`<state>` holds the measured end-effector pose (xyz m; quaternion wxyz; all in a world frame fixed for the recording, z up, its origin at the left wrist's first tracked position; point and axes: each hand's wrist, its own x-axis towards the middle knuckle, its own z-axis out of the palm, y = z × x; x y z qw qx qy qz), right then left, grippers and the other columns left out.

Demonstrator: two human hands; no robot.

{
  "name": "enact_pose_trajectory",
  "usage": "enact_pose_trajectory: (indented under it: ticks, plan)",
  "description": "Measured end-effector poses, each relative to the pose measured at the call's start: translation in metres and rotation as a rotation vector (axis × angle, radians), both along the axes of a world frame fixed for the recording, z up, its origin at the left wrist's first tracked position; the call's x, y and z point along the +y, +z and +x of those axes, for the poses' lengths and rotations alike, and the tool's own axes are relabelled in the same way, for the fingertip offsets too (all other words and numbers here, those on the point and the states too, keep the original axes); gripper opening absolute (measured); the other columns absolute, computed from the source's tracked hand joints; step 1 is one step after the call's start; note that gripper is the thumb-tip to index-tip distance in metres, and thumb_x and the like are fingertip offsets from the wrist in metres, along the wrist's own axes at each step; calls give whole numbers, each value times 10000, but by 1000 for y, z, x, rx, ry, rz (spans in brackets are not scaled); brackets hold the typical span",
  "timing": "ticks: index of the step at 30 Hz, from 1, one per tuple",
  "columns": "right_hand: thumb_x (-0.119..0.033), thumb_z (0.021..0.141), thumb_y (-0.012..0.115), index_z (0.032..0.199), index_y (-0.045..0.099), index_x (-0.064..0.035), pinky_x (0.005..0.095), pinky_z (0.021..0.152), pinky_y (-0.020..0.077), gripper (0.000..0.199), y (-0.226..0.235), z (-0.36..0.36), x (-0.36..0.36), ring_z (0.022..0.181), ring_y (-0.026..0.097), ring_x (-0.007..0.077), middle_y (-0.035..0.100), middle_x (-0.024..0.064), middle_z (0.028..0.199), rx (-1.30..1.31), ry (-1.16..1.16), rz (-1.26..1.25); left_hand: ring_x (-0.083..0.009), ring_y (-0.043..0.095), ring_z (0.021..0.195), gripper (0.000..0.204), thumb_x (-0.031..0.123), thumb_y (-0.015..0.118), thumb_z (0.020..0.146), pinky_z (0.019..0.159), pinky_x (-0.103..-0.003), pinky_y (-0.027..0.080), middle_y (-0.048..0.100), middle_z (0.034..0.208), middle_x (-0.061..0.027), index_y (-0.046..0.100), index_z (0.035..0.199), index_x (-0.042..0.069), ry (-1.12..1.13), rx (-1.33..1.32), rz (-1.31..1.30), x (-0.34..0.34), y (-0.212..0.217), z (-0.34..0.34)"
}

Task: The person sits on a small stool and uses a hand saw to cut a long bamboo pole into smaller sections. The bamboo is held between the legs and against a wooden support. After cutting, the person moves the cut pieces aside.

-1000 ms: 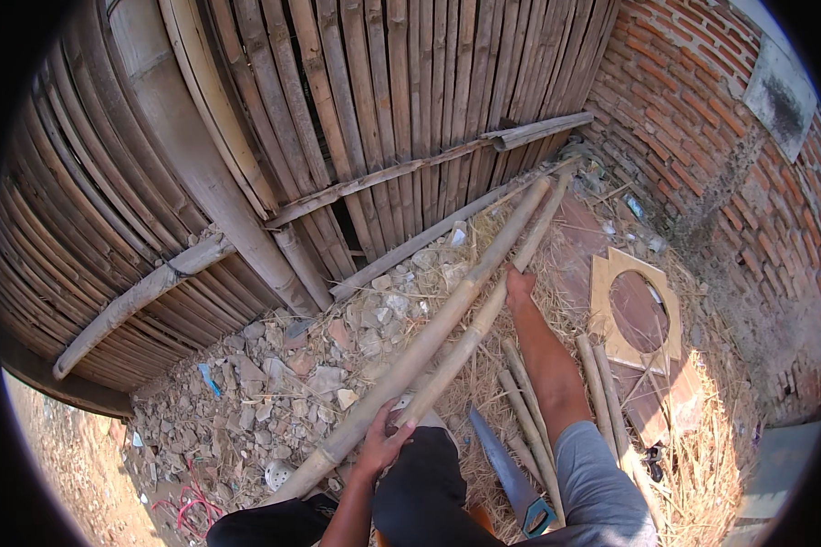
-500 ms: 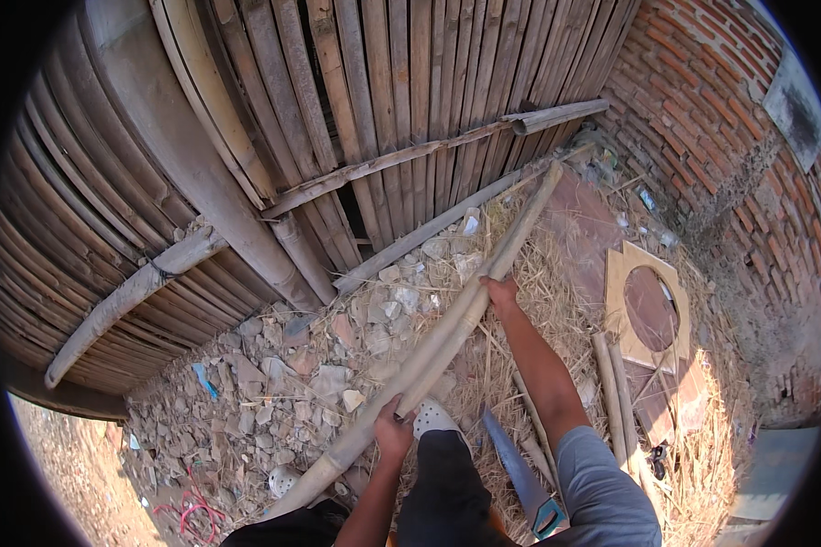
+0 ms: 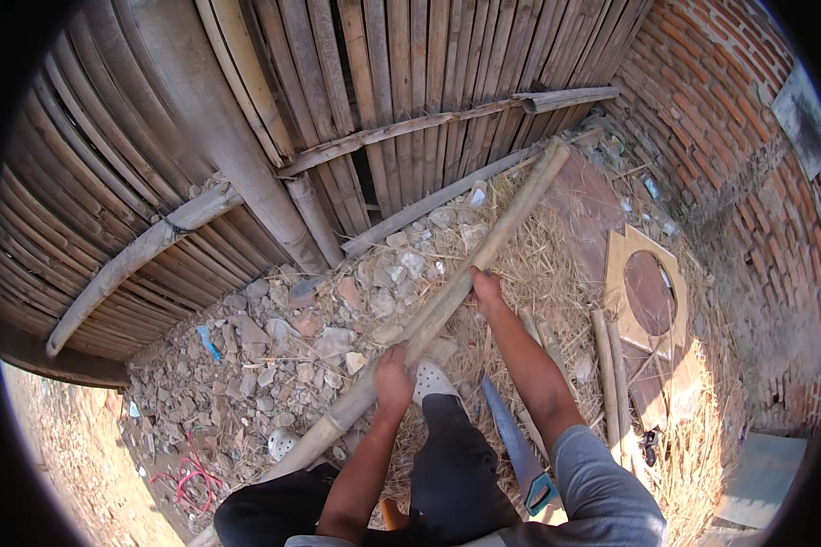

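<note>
A long bamboo pole [image 3: 516, 211] slants across the view, from beside my legs at lower left to the foot of the slatted wall at upper right. My left hand [image 3: 393, 377] is closed round its nearer part, just above my white clog [image 3: 431, 379]. Farther along, my right hand [image 3: 486, 290] grips the pole from its right side, fingers wrapped on it. A handsaw [image 3: 511, 432] with a teal handle lies on the straw to the right of my leg, its blade pointing away from me.
Rubble [image 3: 269, 365] covers the ground at left. A bamboo-slat wall [image 3: 429, 73] stands ahead, a brick wall [image 3: 702, 118] at right. On the right lie a board with a round hole [image 3: 616, 273], thin bamboo poles [image 3: 607, 374] and a grey sheet [image 3: 762, 479]. Red cord [image 3: 196, 483] lies lower left.
The pole has turned in my hands, hiding the lengthwise groove seen before, and its far end sits slightly higher in view. Both hands have shifted a little up and left; the view has moved slightly.
</note>
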<state>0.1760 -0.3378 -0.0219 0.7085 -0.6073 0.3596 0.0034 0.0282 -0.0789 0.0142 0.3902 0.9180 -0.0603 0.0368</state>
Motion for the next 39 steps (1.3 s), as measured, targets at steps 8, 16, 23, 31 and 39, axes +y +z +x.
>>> enact_pose_trajectory:
  ticks: [8, 16, 23, 31, 39]
  plan:
    - [-243, 830, 666, 1113, 591, 111, 380, 761, 514, 459, -46, 4, 4, 915, 658, 293, 671, 205, 972, -33, -141, -261, -373, 617, 1017, 511, 113, 750, 714, 885, -424, 488, 650, 1140, -165, 611, 1202, 53, -57, -85, -33, 17, -21, 6]
    - [-263, 848, 672, 1057, 581, 100, 354, 530, 489, 429, -6, 7, -8, 730, 647, 259, 648, 186, 937, 91, -62, -188, -323, 630, 1054, 498, 104, 767, 718, 927, -369, 490, 647, 1153, -185, 625, 1189, 27, -32, 48, -116, 4, -32, 19]
    - [-197, 834, 688, 1002, 577, 81, 328, 394, 450, 343, -38, 17, -29, 593, 622, 227, 640, 163, 851, 104, 76, -332, -330, 647, 995, 428, 101, 775, 695, 875, -387, 511, 673, 1089, -167, 669, 1105, 37, -16, -65, -157, -3, -36, 18]
    - [-148, 783, 736, 1103, 512, 116, 378, 543, 562, 472, -46, 12, -17, 758, 677, 274, 642, 211, 978, 73, 25, -373, -333, 653, 973, 404, 113, 779, 687, 861, -402, 519, 682, 1062, -163, 685, 1074, 49, -13, -129, -179, -3, -33, 15]
    - [-124, 794, 726, 1223, 434, 117, 369, 762, 548, 572, -38, 2, -12, 948, 646, 278, 614, 201, 1114, -9, -8, -327, -334, 627, 1064, 458, 176, 795, 691, 950, -416, 482, 685, 1099, -123, 674, 1118, 62, -111, -122, -151, 9, -43, 13]
